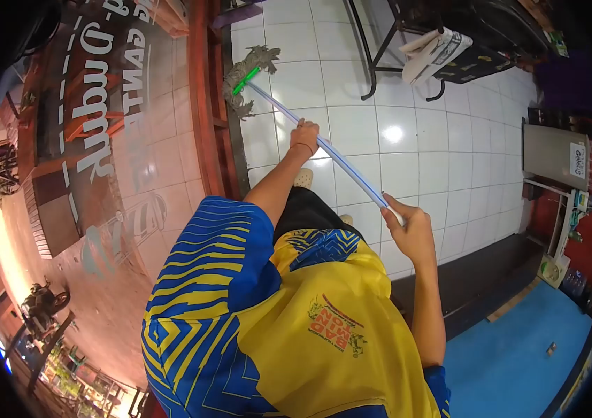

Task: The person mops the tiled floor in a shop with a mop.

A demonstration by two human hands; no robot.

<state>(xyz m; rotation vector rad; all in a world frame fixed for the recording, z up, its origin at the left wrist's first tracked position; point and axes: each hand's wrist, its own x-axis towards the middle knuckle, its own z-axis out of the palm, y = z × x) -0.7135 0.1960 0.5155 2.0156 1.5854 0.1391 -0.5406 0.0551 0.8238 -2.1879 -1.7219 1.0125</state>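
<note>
A mop with a pale blue handle (pixel 351 171) slants across the view from upper left to lower right. Its grey string head (pixel 243 80), with a green clamp (pixel 246 81), lies on the white tiled floor (pixel 407 125) beside the red wooden frame. Partway down the handle, my left hand (pixel 305 136) is closed around it. My right hand (pixel 409 226) grips the handle near its upper end, close to my body.
A glass front with lettering (pixel 94 104) and its red wooden frame (pixel 211 104) run along the left. A dark metal-legged chair (pixel 459 52) holding folded papers stands at the top right. At the lower right is a blue surface (pixel 519 348).
</note>
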